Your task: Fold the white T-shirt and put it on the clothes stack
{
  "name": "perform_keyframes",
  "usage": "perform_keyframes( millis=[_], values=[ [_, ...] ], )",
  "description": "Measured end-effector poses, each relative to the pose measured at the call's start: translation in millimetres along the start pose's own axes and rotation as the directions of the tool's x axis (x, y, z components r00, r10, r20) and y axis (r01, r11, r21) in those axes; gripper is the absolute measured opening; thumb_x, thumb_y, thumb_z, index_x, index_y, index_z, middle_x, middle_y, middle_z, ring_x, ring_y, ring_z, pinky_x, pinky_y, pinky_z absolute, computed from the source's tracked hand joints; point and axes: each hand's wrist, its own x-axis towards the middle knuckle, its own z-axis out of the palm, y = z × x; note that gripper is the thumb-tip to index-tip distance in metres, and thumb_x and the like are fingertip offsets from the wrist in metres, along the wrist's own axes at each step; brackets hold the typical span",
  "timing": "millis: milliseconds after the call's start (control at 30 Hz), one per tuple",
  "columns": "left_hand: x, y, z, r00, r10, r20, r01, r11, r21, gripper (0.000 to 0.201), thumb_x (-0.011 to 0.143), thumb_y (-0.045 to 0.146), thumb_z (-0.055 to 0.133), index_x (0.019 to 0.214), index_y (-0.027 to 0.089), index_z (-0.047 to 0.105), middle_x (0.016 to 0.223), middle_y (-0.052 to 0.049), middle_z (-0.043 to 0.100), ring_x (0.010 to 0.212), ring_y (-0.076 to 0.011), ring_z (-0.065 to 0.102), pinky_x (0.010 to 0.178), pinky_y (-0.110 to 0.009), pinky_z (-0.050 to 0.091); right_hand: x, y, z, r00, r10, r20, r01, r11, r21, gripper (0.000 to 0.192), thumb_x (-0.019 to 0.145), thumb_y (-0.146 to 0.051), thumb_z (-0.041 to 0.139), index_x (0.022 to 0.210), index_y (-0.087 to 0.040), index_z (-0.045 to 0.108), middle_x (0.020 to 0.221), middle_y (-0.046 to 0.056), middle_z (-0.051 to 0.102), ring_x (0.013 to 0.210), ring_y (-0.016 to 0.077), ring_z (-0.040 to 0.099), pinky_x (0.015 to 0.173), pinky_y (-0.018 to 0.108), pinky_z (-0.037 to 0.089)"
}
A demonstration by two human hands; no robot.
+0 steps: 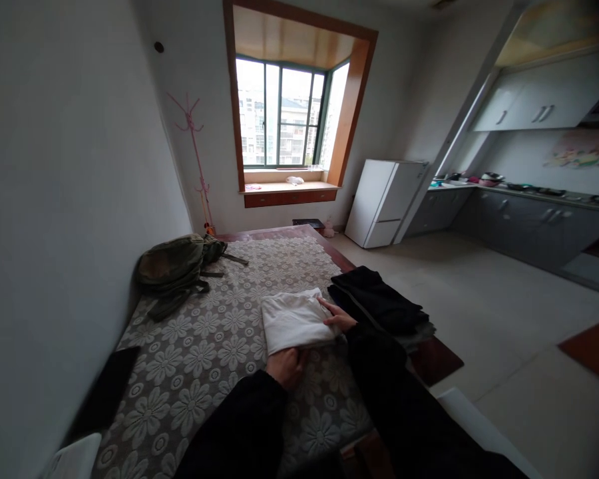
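A white folded cloth, looking like a garment (292, 321), lies flat on the flower-patterned tablecloth (194, 392). My left hand (285, 367) is at its near edge, with curled fingers that seem to pinch the fabric; the fingertips are partly hidden. On the right side of the white cloth rests my right hand (338, 316), its fingers stretched out over the fabric and the thumb apart. Just to the right, a stack of dark folded clothes (374, 299) lies along the table's edge.
A green backpack (174, 266) sits on the table's left side against the wall. A dark flat object (107, 386) lies at the near left. Beyond the table stand a pink coat rack (196, 153) and a white fridge (379, 203). Kitchen cabinets (519, 223) line the right.
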Motion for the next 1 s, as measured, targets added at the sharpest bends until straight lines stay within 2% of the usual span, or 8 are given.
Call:
perform_keyframes(
  millis=[300, 367, 433, 533, 633, 733, 800, 1000],
  values=[
    [0, 4, -8.3, 1.000, 0.011, -0.012, -0.012, 1.000, -0.026, 0.053, 0.099, 0.055, 0.040, 0.114, 0.016, 0.072, 0.103, -0.016, 0.078, 0.096, -0.0278, 0.074, 0.084, -0.037, 0.055, -5, 5, 2, 0.998, -0.048, -0.048, 0.049, 0.999, 0.019, 0.091, 0.053, -0.024, 0.081, 0.142, -0.020, 0.062, 0.155, 0.008, 0.050, 0.149, 0.0355, 0.036, 0.127, 0.049, 0.018],
    [-2, 4, -9.7, 0.990, 0.095, -0.101, -0.103, 0.992, -0.076, 0.046, 0.099, 0.051, 0.043, 0.113, 0.021, 0.074, 0.105, -0.012, 0.079, 0.098, -0.0248, 0.073, 0.089, -0.035, 0.055, -6, 4, 3, 0.996, -0.067, -0.057, 0.066, 0.998, -0.003, 0.091, 0.054, -0.022, 0.078, 0.143, -0.021, 0.060, 0.156, 0.006, 0.050, 0.150, 0.0346, 0.035, 0.127, 0.048, 0.016],
    [-4, 2, -11.4, 0.957, 0.191, -0.220, -0.222, 0.967, -0.129, 0.042, 0.101, 0.045, 0.041, 0.103, 0.025, 0.077, 0.100, -0.007, 0.080, 0.095, -0.0207, 0.073, 0.091, -0.032, 0.055, -7, 3, 4, 0.994, -0.094, -0.063, 0.091, 0.995, -0.050, 0.091, 0.055, -0.020, 0.075, 0.145, -0.022, 0.059, 0.157, 0.004, 0.049, 0.150, 0.0339, 0.035, 0.127, 0.048, 0.015],
    [-6, -3, -14.9, 0.918, 0.224, -0.328, -0.285, 0.947, -0.151, 0.046, 0.103, 0.038, 0.037, 0.089, 0.024, 0.078, 0.089, -0.006, 0.079, 0.093, -0.0194, 0.073, 0.092, -0.032, 0.055, -9, 4, 7, 0.989, -0.129, -0.066, 0.121, 0.986, -0.117, 0.092, 0.055, -0.018, 0.070, 0.146, -0.021, 0.057, 0.158, 0.004, 0.047, 0.151, 0.0334, 0.034, 0.127, 0.047, 0.016],
    [-2, -8, -15.2, 0.878, 0.231, -0.420, -0.292, 0.952, -0.087, 0.038, 0.101, 0.035, 0.041, 0.115, 0.025, 0.075, 0.116, -0.007, 0.077, 0.123, -0.0229, 0.063, 0.109, -0.039, 0.048, -11, 4, 9, 0.988, -0.137, -0.066, 0.127, 0.983, -0.135, 0.092, 0.056, -0.018, 0.068, 0.147, -0.019, 0.056, 0.159, 0.006, 0.045, 0.151, 0.0336, 0.032, 0.127, 0.047, 0.017],
    [6, -13, -6.1, 0.875, 0.262, -0.406, -0.261, 0.964, 0.059, 0.053, 0.099, 0.040, 0.046, 0.149, 0.023, 0.052, 0.152, -0.007, 0.056, 0.149, -0.0278, 0.038, 0.124, -0.051, 0.029, -13, 5, 9, 0.987, -0.143, -0.080, 0.130, 0.980, -0.149, 0.090, 0.058, -0.020, 0.069, 0.147, -0.019, 0.056, 0.159, 0.006, 0.047, 0.152, 0.0342, 0.031, 0.127, 0.048, 0.016],
    [11, -17, 3.8, 0.904, 0.252, -0.345, -0.216, 0.966, 0.141, 0.061, 0.099, 0.044, 0.045, 0.156, 0.022, 0.042, 0.161, -0.009, 0.045, 0.153, -0.0301, 0.029, 0.126, -0.056, 0.020, -14, 5, 9, 0.985, -0.142, -0.098, 0.124, 0.978, -0.168, 0.088, 0.058, -0.020, 0.069, 0.145, -0.020, 0.058, 0.158, 0.006, 0.048, 0.152, 0.0346, 0.030, 0.127, 0.049, 0.017],
    [16, -28, 21.1, 0.940, 0.235, -0.249, -0.184, 0.960, 0.210, 0.072, 0.093, 0.053, 0.052, 0.157, 0.022, 0.039, 0.164, -0.010, 0.039, 0.154, -0.0333, 0.025, 0.126, -0.058, 0.016, -14, 1, 9, 0.980, -0.159, -0.123, 0.134, 0.972, -0.193, 0.088, 0.055, -0.017, 0.065, 0.143, -0.017, 0.060, 0.157, 0.008, 0.049, 0.151, 0.0354, 0.032, 0.126, 0.050, 0.022]
  ],
)
